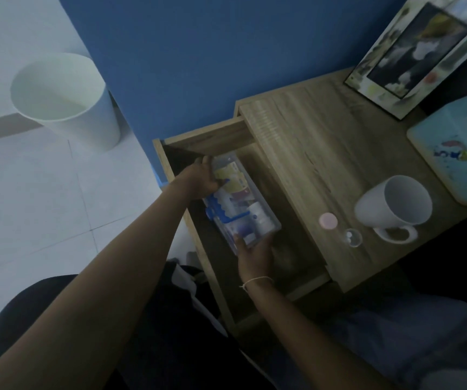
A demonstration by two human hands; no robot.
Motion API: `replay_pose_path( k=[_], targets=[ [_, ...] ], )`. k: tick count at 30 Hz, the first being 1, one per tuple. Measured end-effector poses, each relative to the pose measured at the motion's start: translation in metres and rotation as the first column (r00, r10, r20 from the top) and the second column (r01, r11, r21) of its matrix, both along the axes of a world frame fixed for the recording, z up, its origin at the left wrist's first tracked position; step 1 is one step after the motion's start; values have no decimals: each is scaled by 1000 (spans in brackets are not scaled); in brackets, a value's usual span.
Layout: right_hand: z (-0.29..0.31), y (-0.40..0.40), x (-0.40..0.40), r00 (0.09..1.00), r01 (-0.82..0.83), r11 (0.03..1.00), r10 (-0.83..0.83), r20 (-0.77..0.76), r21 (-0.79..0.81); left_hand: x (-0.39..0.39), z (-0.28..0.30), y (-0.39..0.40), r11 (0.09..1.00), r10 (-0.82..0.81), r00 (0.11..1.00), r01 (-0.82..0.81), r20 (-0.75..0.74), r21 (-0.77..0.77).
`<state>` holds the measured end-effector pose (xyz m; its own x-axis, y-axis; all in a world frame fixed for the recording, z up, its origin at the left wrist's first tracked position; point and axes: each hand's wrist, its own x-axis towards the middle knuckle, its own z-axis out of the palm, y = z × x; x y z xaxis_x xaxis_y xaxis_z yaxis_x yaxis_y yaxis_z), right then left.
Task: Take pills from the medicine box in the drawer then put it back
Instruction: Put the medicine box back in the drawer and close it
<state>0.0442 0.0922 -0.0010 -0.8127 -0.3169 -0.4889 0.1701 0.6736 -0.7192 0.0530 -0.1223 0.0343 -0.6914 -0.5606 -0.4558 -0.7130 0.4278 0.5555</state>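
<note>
Right now I see both hands on the clear plastic medicine box [240,201], which sits inside the open wooden drawer [288,175] at the centre of the frame; the left hand [202,180] grasps the box's far end, fingers curled over its rim, and the right hand [255,256] grips the near end from below centre, a thin white string band [255,281] round its wrist; I cannot tell whether the box rests on the drawer floor or is lifted just clear of it. Inside the box I make out packets and small bottles, yellow, blue and white, too blurred to read. On the nightstand top [311,130], right of the drawer, a white mug [392,205] lies tilted with its handle toward the lower edge; just beside it stand a small clear cup [353,237] holding something pale, and a round pink lid [328,220]; a light-blue tissue box [452,159] sits at the right edge and a framed picture [418,52] leans in the upper right. At upper left, a white waste bin [66,99] stands on the tiled floor against the blue wall [198,52].
</note>
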Motion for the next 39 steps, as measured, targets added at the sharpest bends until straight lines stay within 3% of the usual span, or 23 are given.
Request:
replay_pose_path(
  k=[2, 5, 8, 11, 13, 19, 24, 27, 29, 33, 36, 39],
  targets=[
    [1, 0, 1, 1000, -5, 1000, 5, -15, 9, 2, -1, 3, 998, -17, 1000, 18, 9, -56],
    [8, 1, 4, 991, -54, 998, 58, -121, 38, 6, -3, 15, 937, -107, 993, 120, 57, -327],
    [12, 1, -2, 899, -241, 953, 291, -326, 185, 15, -8, 33, 875, -173, 984, 177, 49, -450],
    [9, 5, -15, 700, -435, 798, 591, -400, 418, 24, -12, 50, 868, -215, 973, 230, 83, -440],
    [5, 7, -21, 611, -485, 715, 689, -389, 504, 27, -14, 57, 886, -212, 972, 235, 103, -400],
    [0, 5, -15, 608, -506, 691, 710, -354, 516, 29, -13, 63, 913, -204, 974, 226, 100, -340],
    [-1, 5, -7, 530, -514, 611, 778, -337, 602, 33, -5, 58, 908, -225, 966, 256, 131, -330],
    [9, 6, -8, 543, -555, 629, 770, -336, 544, 35, 0, 60, 887, -232, 966, 257, 111, -384],
    [23, -1, -20, 550, -572, 699, 715, -432, 429, 37, 4, 61, 870, -209, 977, 203, 37, -449],
    [53, -38, -79, 423, -555, 752, 624, -658, 357, 50, 11, 53, 837, 3, 995, -58, -101, -544],
    [61, -62, -129, 399, -565, 738, 637, -660, 370, 59, 9, 49, 847, 211, 971, -238, -111, -475],
    [57, -71, -162, 372, -575, 685, 706, -602, 448, 63, 4, 52, 869, 299, 949, -316, -103, -380]
  ],
)
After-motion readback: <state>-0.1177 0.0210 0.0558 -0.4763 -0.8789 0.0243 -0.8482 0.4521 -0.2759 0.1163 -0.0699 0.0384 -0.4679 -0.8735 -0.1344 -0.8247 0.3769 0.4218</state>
